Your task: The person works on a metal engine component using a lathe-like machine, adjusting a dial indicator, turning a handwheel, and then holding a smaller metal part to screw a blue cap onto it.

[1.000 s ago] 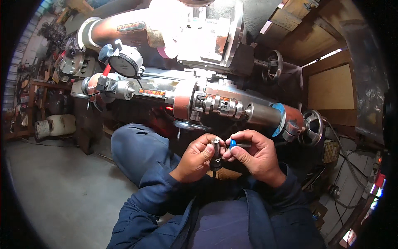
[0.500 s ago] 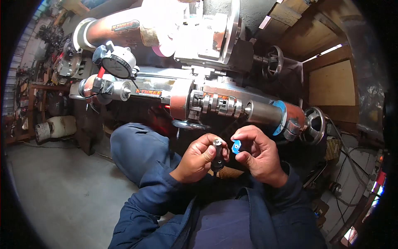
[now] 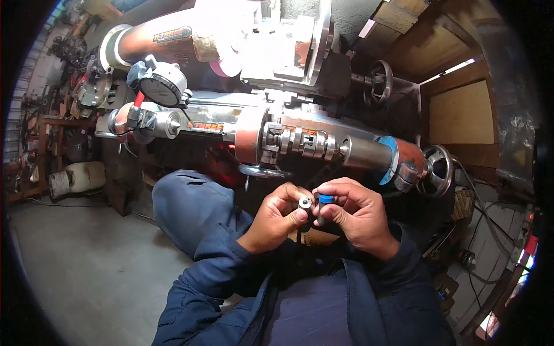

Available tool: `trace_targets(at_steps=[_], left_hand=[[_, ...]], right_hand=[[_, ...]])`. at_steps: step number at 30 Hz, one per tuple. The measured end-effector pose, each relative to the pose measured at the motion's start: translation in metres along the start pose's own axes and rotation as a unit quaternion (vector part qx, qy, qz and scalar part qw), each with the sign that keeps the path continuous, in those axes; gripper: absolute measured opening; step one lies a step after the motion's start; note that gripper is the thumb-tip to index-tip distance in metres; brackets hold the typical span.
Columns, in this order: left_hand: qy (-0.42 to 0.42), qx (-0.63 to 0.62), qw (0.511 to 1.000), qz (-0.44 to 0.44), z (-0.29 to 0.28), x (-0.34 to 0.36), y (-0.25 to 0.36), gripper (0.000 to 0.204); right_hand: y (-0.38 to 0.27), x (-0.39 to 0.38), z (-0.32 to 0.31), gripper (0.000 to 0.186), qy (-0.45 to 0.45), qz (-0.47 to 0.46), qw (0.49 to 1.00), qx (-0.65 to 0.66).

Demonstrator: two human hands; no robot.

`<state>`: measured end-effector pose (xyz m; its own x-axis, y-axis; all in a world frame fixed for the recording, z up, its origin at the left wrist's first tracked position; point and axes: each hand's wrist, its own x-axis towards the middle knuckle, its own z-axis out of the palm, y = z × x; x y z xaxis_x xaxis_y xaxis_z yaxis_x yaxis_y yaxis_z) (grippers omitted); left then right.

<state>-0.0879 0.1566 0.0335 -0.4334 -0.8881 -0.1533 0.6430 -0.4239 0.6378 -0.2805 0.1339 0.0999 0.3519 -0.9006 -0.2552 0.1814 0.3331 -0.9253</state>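
Note:
My left hand (image 3: 277,219) is closed on a metal cylindrical part (image 3: 305,203), its round end with a central hole tipped up toward me. Just to its right, my right hand (image 3: 363,216) pinches a small blue piece (image 3: 325,199) along with a short grey metal piece (image 3: 321,215) below it; whether those two are joined I cannot tell. Both hands are close together at their fingertips, in front of a machine (image 3: 248,144) where a stepped steel shaft (image 3: 311,142) with lobes sits between centres.
A dial gauge (image 3: 161,86) on a red post stands at the machine's left. Handwheels (image 3: 435,170) stick out at the right and below. A second orange cylindrical unit (image 3: 147,43) lies behind. A cream cylinder (image 3: 81,179) is on the left; cables (image 3: 490,236) run along the right.
My right hand has turned the blue piece flatter and moved it in beside the left hand's part, showing a grey piece under it. The metal part's end now tilts more toward me.

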Motion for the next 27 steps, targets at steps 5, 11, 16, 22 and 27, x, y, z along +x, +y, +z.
trace_targets(at_steps=[5,11,16,22,27], left_hand=[[-0.011,0.027,1.000,-0.010,-0.003,-0.001,-0.002,0.020],[0.014,0.073,0.997,0.018,0.001,0.000,-0.004,0.021],[0.028,0.127,0.990,0.047,0.001,0.000,-0.004,0.019],[0.098,0.274,0.950,0.112,0.010,0.000,-0.004,0.018],[0.125,0.396,0.889,0.194,0.016,0.003,-0.001,0.022]], right_hand=[[0.003,-0.001,-0.001,0.022,0.003,0.010,1.000,0.019],[0.004,0.000,-0.003,0.022,0.017,-0.036,0.996,-0.075],[-0.002,0.002,-0.002,0.022,0.019,-0.104,0.972,-0.211],[-0.003,0.001,0.000,0.024,0.021,-0.160,0.951,-0.265],[-0.001,0.001,0.002,0.027,0.032,-0.184,0.935,-0.302]])
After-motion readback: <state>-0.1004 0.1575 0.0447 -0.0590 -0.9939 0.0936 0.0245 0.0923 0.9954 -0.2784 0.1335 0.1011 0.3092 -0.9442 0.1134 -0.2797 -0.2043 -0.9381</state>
